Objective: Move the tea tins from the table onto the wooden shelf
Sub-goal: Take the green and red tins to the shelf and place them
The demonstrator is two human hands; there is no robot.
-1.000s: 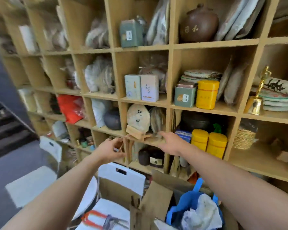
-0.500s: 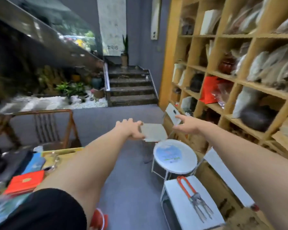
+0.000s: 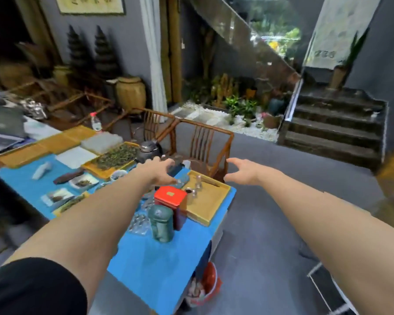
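A red square tea tin (image 3: 171,198) stands near the right end of the blue-covered table (image 3: 159,267). A round green tea tin (image 3: 161,223) stands just in front of it. My left hand (image 3: 162,171) hovers above and behind the red tin, fingers spread, holding nothing. Out past the table's right edge, my right hand (image 3: 241,171) floats over the floor, fingers apart and empty. The wooden shelf is out of view.
A yellow wooden tray (image 3: 212,201) with small glass cups lies right of the tins. Trays of tea leaves (image 3: 114,158), a kettle (image 3: 149,148) and dishes fill the table. A wooden chair (image 3: 205,146) stands behind; a red bucket (image 3: 208,285) sits below. Stairs (image 3: 334,130) rise at right.
My view has swung left from the shelf, past the stairs, to the table. Both hands stay empty and now reach toward the tins.
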